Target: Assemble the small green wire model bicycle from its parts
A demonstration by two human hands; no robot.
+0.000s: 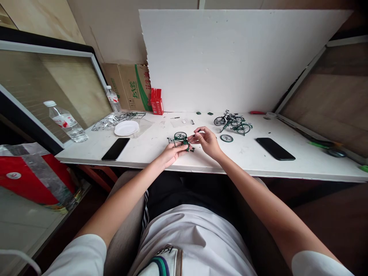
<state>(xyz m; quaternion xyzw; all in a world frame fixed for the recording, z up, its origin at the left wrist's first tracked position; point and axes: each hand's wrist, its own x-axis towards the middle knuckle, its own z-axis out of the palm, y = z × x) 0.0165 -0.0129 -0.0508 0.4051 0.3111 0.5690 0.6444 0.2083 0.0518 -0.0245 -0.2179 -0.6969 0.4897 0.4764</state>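
My left hand (173, 153) is closed around a small green model bicycle (180, 136), which has one wheel on and is held just above the table near its front edge. Close against its right side, my right hand (207, 141) pinches a small dark part whose kind I cannot make out. A loose spoked wheel (227, 138) lies flat to the right of that hand. Behind the wheel stand a green model bicycle (241, 127) and a black one (220, 120), partly overlapping.
On the white table (161, 163) lie a phone (115, 149) at left, a black phone-like slab (275, 148) at right, and a white plate (126, 128). Water bottles (65, 122), a red box (156, 102) and plastic wrapping stand or lie toward the back left. A white board (230, 57) rises behind.
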